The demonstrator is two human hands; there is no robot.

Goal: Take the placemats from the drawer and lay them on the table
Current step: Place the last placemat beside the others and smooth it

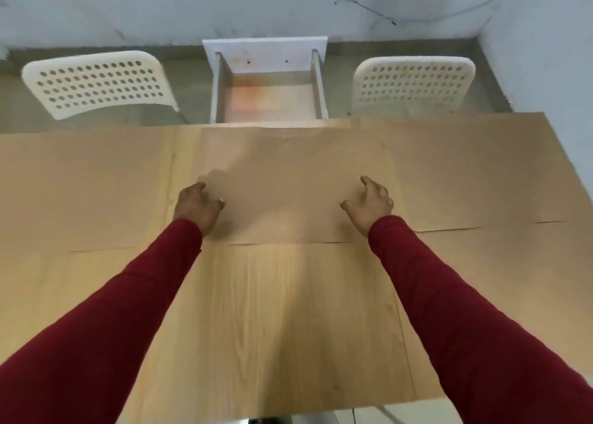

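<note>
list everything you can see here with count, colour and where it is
placemats: three, tan, flat side by side on the far half of the table, left, middle, right
table: one, light wood grain, under the placemats
drawer: one, white, pulled open beyond the table's far edge, between the chairs
chairs: two, white with perforated backs, far left and far right
cable: one, dark, on the pale wall
left hand: on the middle placemat's left edge
right hand: on its right part
sleeves: two, dark red
</note>
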